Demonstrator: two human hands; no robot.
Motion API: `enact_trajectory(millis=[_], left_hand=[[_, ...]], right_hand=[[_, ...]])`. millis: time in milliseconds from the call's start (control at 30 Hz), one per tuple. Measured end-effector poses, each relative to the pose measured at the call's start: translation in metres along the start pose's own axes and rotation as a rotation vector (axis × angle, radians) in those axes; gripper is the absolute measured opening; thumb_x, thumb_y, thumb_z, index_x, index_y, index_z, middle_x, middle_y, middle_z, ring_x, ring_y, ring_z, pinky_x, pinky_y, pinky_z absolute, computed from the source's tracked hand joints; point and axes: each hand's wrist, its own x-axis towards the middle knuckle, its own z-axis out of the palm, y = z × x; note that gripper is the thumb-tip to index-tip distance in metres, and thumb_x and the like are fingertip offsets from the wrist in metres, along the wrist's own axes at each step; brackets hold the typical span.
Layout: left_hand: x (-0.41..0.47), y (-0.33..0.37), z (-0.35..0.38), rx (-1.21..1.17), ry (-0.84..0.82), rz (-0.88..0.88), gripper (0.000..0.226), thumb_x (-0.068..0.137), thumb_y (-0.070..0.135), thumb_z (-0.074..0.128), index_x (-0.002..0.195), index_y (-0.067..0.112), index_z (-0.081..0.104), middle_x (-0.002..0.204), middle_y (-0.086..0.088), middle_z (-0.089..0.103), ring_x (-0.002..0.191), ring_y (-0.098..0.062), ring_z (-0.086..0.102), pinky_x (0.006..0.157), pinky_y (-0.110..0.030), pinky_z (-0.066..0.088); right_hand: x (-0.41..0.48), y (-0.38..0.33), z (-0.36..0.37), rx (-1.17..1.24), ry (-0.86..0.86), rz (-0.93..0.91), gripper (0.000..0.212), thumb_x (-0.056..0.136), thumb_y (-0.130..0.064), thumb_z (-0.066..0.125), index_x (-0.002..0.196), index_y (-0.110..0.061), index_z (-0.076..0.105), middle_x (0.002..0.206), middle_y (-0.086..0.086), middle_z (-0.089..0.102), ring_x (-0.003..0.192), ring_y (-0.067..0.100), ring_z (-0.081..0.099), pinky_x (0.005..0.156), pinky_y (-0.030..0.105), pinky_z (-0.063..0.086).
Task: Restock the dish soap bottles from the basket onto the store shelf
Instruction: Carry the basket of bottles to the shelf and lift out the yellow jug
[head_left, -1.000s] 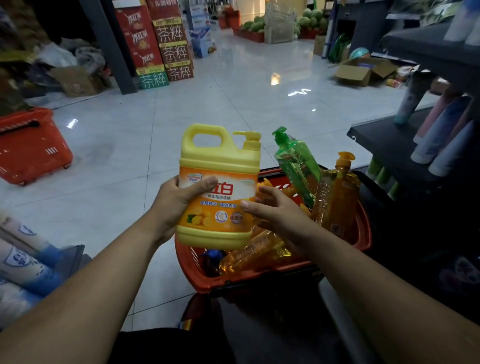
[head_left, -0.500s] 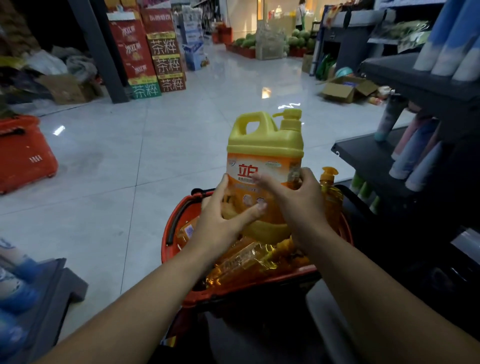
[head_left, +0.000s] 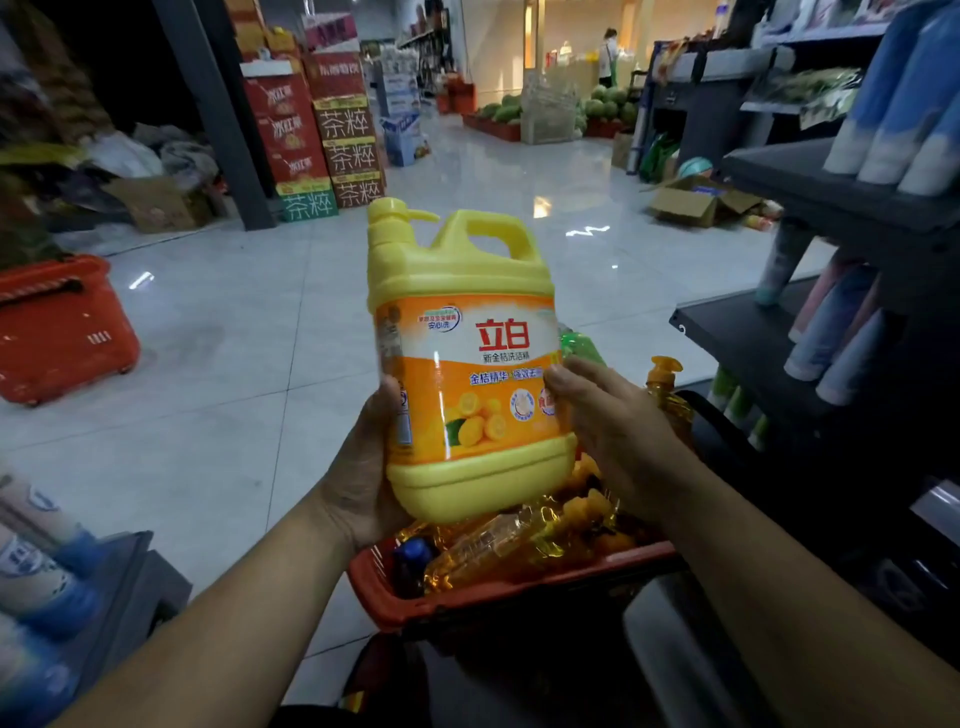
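Observation:
A big yellow dish soap jug (head_left: 462, 364) with an orange label, a handle and a pump top is held upright above the red basket (head_left: 498, 597). My left hand (head_left: 363, 467) cups its lower left side and base. My right hand (head_left: 608, 431) presses on its lower right side. The label faces me and the pump points left. Inside the basket lie several orange soap bottles (head_left: 509, 540); an upright orange pump bottle (head_left: 667, 389) and a green bottle (head_left: 579, 348) show behind my right hand. The dark store shelf (head_left: 753, 332) stands to the right.
Tubes and bottles (head_left: 831, 338) fill the right shelves. Another red basket (head_left: 62, 327) sits on the floor at left. Stacked drink cartons (head_left: 332, 135) and a pillar stand behind. An open cardboard box (head_left: 696, 200) lies by the shelf. Blue-capped bottles (head_left: 36, 571) rest at lower left. A person stands far back.
The jug has been turned around, so its pump now points left instead of right and the front label faces me. It has also risen higher above the basket, held by both hands.

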Motion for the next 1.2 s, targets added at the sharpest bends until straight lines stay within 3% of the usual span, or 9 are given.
enact_trajectory(millis=[67, 167, 233, 367, 600, 833, 967, 1100, 1200], left_hand=[[0.000, -0.001, 0.005, 0.047, 0.013, -0.034, 0.091, 0.053, 0.068, 0.088, 0.133, 0.027, 0.069, 0.143, -0.014, 0.063, 0.126, -0.038, 0.064, 0.093, -0.053, 0.058], [0.007, 0.006, 0.008, 0.271, 0.194, 0.026, 0.082, 0.062, 0.071, 0.082, 0.130, 0.027, 0.070, 0.136, -0.013, 0.068, 0.123, -0.036, 0.066, 0.091, -0.056, 0.059], [0.015, 0.011, 0.013, 0.389, 0.298, 0.086, 0.073, 0.076, 0.064, 0.078, 0.133, 0.021, 0.065, 0.130, -0.013, 0.071, 0.121, -0.037, 0.067, 0.098, -0.064, 0.054], [0.027, 0.007, 0.043, 0.481, 0.329, 0.117, 0.068, 0.070, 0.058, 0.081, 0.125, 0.022, 0.065, 0.118, -0.005, 0.077, 0.107, -0.028, 0.075, 0.094, -0.060, 0.057], [0.028, 0.029, 0.136, 0.547, 0.159, 0.175, 0.043, 0.075, 0.046, 0.075, 0.113, 0.027, 0.066, 0.107, 0.007, 0.079, 0.098, -0.016, 0.077, 0.078, -0.036, 0.064], [0.003, 0.030, 0.277, 0.510, -0.032, 0.227, 0.064, 0.071, 0.046, 0.081, 0.126, 0.018, 0.064, 0.112, 0.001, 0.079, 0.102, -0.020, 0.076, 0.084, -0.043, 0.063], [-0.013, 0.014, 0.368, 0.459, -0.211, 0.211, 0.051, 0.077, 0.036, 0.079, 0.123, 0.015, 0.068, 0.112, -0.002, 0.079, 0.102, -0.022, 0.077, 0.085, -0.043, 0.062], [-0.029, -0.011, 0.452, 0.417, -0.379, 0.186, 0.034, 0.088, 0.024, 0.072, 0.119, 0.010, 0.070, 0.110, -0.007, 0.080, 0.100, -0.024, 0.077, 0.075, -0.033, 0.065], [-0.036, -0.034, 0.506, 0.381, -0.476, 0.167, 0.039, 0.085, 0.029, 0.076, 0.119, 0.011, 0.073, 0.116, -0.011, 0.077, 0.109, -0.033, 0.074, 0.095, -0.054, 0.059]], right_hand=[[-0.002, -0.003, 0.000, 0.182, -0.140, 0.074, 0.065, 0.089, -0.048, 0.071, 0.139, -0.010, 0.055, 0.135, 0.017, 0.066, 0.124, 0.039, 0.063, 0.106, 0.061, 0.047], [-0.008, -0.010, -0.002, 0.239, 0.001, -0.019, 0.052, 0.090, -0.035, 0.070, 0.131, -0.004, 0.060, 0.122, 0.019, 0.072, 0.113, 0.040, 0.069, 0.099, 0.061, 0.053], [-0.011, -0.017, -0.006, 0.175, 0.115, -0.110, 0.052, 0.086, -0.030, 0.074, 0.129, -0.005, 0.060, 0.118, 0.015, 0.074, 0.108, 0.035, 0.073, 0.095, 0.059, 0.056], [-0.029, -0.039, -0.019, 0.008, 0.230, -0.173, 0.071, 0.071, -0.045, 0.083, 0.128, -0.010, 0.061, 0.116, 0.008, 0.075, 0.104, 0.027, 0.075, 0.091, 0.056, 0.059], [-0.114, -0.118, -0.061, -0.047, 0.302, -0.247, 0.059, 0.078, -0.034, 0.081, 0.127, -0.009, 0.060, 0.116, 0.010, 0.076, 0.105, 0.030, 0.074, 0.093, 0.057, 0.057], [-0.258, -0.198, -0.095, -0.150, 0.461, -0.383, 0.053, 0.077, -0.034, 0.080, 0.122, -0.008, 0.066, 0.114, 0.012, 0.076, 0.105, 0.032, 0.074, 0.095, 0.055, 0.056], [-0.353, -0.230, -0.121, -0.189, 0.622, -0.420, 0.031, 0.089, -0.026, 0.074, 0.116, -0.012, 0.068, 0.109, 0.010, 0.078, 0.099, 0.031, 0.076, 0.089, 0.051, 0.060], [-0.441, -0.252, -0.145, -0.230, 0.785, -0.438, 0.030, 0.089, -0.026, 0.075, 0.115, -0.013, 0.068, 0.107, 0.009, 0.079, 0.097, 0.028, 0.077, 0.088, 0.049, 0.061], [-0.500, -0.263, -0.166, -0.271, 0.878, -0.459, 0.035, 0.088, -0.027, 0.076, 0.120, -0.014, 0.067, 0.111, 0.007, 0.078, 0.098, 0.025, 0.076, 0.086, 0.042, 0.062]])
